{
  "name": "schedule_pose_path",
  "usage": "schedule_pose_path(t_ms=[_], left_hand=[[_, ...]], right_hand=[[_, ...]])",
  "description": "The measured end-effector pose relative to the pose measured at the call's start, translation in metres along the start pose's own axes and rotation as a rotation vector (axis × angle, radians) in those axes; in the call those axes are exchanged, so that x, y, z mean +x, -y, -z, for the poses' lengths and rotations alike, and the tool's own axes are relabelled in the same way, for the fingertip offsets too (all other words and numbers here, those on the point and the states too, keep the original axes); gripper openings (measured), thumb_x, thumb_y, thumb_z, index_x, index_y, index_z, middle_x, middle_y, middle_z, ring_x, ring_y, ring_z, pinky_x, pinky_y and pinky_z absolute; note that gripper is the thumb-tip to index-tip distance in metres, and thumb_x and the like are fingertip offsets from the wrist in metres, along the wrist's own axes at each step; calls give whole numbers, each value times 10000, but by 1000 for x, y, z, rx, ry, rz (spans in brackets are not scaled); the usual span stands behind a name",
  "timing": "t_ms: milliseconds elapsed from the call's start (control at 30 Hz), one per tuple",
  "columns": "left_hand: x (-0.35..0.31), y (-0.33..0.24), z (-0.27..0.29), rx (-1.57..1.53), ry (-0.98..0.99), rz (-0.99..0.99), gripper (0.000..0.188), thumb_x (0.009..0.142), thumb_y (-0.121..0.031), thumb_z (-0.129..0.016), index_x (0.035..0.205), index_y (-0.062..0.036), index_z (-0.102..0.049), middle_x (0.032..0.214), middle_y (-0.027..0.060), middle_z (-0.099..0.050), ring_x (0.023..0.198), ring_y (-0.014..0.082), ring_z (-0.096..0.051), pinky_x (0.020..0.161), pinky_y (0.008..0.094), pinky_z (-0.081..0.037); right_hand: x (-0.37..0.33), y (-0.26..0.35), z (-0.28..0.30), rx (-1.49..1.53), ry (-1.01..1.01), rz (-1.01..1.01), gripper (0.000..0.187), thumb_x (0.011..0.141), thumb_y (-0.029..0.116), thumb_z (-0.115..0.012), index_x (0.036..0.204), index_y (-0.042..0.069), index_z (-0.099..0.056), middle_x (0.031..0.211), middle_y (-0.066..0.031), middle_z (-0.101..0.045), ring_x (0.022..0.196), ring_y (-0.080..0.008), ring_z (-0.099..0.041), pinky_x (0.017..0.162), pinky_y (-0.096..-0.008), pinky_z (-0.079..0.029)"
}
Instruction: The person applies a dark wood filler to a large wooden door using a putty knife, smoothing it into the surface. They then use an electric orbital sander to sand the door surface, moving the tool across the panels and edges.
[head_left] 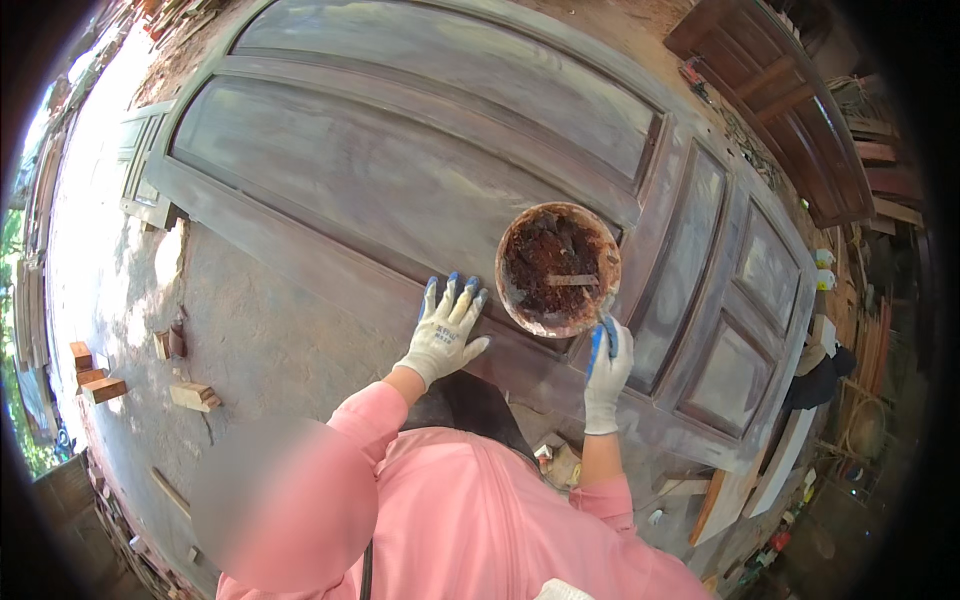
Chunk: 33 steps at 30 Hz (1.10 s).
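A large panelled wooden door [340,150], dark brown with greyish smears, lies flat in front of me. My left hand [445,330], in a white glove with blue fingertips, rests on its near edge with fingers spread, holding nothing. On the door stands a round bowl [508,290] with a stained rim, holding crusty reddish-brown matter. A flat strip [572,280] lies across that matter. At the bowl's near right rim is my right hand [608,370], in a matching glove. Its fingers are closed there; what they grip is hidden.
Another brown panelled door [775,95] leans at the far right. Small wood blocks [100,385] lie on the concrete floor [290,330] to the left. Boards [745,490] stand by the door's right end. A smaller panelled piece [145,165] lies beyond the door's left end.
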<state>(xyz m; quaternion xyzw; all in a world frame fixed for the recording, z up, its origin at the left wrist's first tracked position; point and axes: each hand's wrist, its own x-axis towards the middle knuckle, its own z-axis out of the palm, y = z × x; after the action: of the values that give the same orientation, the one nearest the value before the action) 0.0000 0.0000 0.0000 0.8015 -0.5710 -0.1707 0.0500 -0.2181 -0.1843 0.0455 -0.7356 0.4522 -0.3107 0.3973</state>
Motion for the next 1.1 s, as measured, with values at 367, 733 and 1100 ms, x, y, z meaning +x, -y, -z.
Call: schedule_pose_path(t_ms=[367,733,1100], left_hand=[[-5,-1,-1,-59,38,-51,865,968,-557,-542,1628,-79,-253,1700,160,-203,1572,418,-118,1260,608,-13],[-3,10,5,-93,-95,-66,754,967,-462,-577,1563,-47,-375,1632,185,-335,1532,411,-242,1263,569,-122],[162,132,59,78,-357,-44,691,986,-408,-568,1540,-32,-399,1592,213,-378,1485,427,-317,1240,536,-221]], right_hand=[[-14,20,-3,-328,133,318,278,942,82,-665,1214,53,-719,1092,-114,-642,1084,-306,-561,980,-436,-446],[-28,-27,4,8,-107,-203,453,1013,136,-632,1433,9,-520,1395,-128,-556,1268,-288,-532,1083,-407,-428],[-83,-66,-41,-597,-183,-223,611,987,196,-645,1520,19,-404,1515,-249,-405,1421,-435,-359,1167,-536,-307]])
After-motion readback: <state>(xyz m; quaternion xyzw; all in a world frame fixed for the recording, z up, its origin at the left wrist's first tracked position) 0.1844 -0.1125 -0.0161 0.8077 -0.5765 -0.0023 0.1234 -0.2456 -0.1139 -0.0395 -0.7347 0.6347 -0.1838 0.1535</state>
